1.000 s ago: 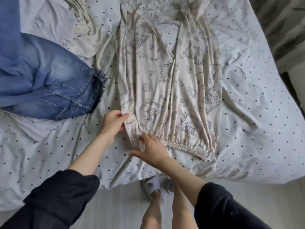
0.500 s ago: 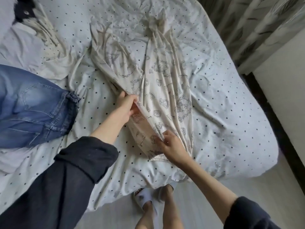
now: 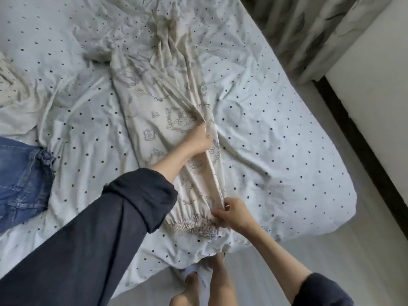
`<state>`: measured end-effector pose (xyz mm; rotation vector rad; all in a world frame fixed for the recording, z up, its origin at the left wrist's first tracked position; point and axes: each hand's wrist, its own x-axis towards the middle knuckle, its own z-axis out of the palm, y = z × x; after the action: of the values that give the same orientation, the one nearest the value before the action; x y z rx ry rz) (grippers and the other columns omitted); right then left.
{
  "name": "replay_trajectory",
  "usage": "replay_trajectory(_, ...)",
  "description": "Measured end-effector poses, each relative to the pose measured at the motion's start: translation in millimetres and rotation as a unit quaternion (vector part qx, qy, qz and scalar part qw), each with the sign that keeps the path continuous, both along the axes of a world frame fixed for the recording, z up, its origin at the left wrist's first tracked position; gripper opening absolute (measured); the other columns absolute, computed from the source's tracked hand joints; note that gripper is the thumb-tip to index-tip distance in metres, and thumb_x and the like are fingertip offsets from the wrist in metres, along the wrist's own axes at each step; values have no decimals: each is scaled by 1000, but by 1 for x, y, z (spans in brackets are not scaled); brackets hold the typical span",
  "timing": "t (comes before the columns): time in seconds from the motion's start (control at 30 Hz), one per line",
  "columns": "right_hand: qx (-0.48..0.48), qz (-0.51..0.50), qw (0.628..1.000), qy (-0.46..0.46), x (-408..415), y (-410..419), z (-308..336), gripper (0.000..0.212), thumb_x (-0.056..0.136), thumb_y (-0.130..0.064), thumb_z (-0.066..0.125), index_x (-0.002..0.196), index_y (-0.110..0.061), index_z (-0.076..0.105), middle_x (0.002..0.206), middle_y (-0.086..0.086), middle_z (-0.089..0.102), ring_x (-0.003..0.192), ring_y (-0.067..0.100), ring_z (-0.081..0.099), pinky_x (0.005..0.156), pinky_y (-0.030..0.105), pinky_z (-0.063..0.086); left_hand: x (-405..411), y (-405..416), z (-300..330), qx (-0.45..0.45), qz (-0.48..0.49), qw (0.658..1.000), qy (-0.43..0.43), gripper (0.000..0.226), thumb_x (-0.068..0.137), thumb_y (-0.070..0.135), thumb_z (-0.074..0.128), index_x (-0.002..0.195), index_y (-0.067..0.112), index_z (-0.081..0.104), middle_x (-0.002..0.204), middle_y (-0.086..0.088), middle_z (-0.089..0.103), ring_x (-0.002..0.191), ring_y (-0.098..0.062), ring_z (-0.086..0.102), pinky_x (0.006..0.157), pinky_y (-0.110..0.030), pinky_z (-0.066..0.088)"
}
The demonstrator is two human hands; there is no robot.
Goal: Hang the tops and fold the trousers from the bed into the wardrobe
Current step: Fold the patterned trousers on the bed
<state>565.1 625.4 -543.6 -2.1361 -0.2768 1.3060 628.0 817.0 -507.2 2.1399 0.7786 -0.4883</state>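
Step in hand: I judge I am folding the cream, line-printed soft trousers (image 3: 154, 120) lengthwise, one leg laid over the other, on the dotted white bed sheet (image 3: 276, 120).
Left hand: my left hand (image 3: 199, 140) reaches across the trousers and its fingers pinch a ridge of fabric partway up the leg, near the right-hand edge of the garment.
Right hand: my right hand (image 3: 231, 214) grips the gathered elastic waistband (image 3: 194, 224) at its right end, fingers curled into the cloth at the bed's near edge.
Where the trousers lie: stretched diagonally up the bed, waistband nearest me, legs running away and bunched into creases at the far end.
Relation to fingers: both hands hold the same long edge, one at the waistband, one further up; the fabric between them looks drawn fairly taut.
Next move calls for: setting the edges even, smoothing the far creases, then folding crosswise.
Also waiting: blue denim jeans (image 3: 19, 180) at the left, well apart from both hands.
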Motion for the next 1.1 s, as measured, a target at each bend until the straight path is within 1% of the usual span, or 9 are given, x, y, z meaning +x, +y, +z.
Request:
replay_trajectory(0.1,-35,72,996,32,10,0,-10,37,84,-17,67,57,-12,42,52,1,47,39,5,46,38,13,34,-7,-1,-9,-8,-24,1000,2,55,92,12,43,145,11,27,132,-16,49,118,-33,49,91,-33,40)
replay_trajectory(0.23,-102,174,975,97,18,2,-18,31,82,-22,68,57,-14,51,47,-1,56,44,11,54,44,21,42,-15,-15,-10,-21,-91,995,29,61,94,8,41,149,13,15,138,-19,44,121,-33,47,95,-34,41)
replay_trajectory(0.33,-123,184,969,112,31,4,-18,32,83,-36,68,63,-14,58,52,1,60,47,12,57,48,21,44,-9,-11,-15,-59,-106,989,81,67,95,8,40,151,20,6,133,-21,48,106,-34,58,87,-40,50)
replay_trajectory(0.43,-131,172,975,44,56,21,-9,47,86,-51,58,64,-10,57,62,5,61,56,18,57,56,27,46,-3,13,-5,-6,-88,994,56,54,98,19,39,149,14,21,134,-15,51,100,-28,61,86,-37,49)
replay_trajectory(0.53,-131,151,976,-81,85,56,8,52,91,-54,47,73,-7,60,73,10,61,64,23,56,54,29,39,-4,56,9,70,-4,996,-56,39,98,19,40,135,13,47,124,-8,59,75,-16,58,74,-27,45)
replay_trajectory(0.7,-72,62,966,-239,136,153,37,37,97,-43,41,93,-12,61,90,8,63,87,30,60,65,31,45,-4,158,13,149,151,961,-176,29,92,6,42,113,9,63,112,-14,63,100,-31,59,88,-35,46)
replay_trajectory(0.87,-1,43,943,-331,189,256,39,27,94,-32,43,100,-12,61,104,10,62,92,30,58,68,30,40,14,251,9,157,243,945,-150,33,92,6,45,122,7,56,118,-14,61,107,-28,57,90,-30,41)
replay_trajectory(1.0,37,101,930,-352,218,321,24,29,96,-30,44,100,-12,67,101,10,66,84,28,62,70,32,50,32,301,-5,103,325,934,-107,33,96,19,45,126,8,54,125,-10,59,115,-25,54,93,-26,38)
replay_trajectory(1.1,47,143,913,-379,236,362,15,31,96,-25,43,95,-8,68,95,10,64,83,29,61,68,30,46,58,337,-21,10,391,913,-112,20,93,32,48,88,16,59,100,-14,63,96,-30,63,88,-36,49)
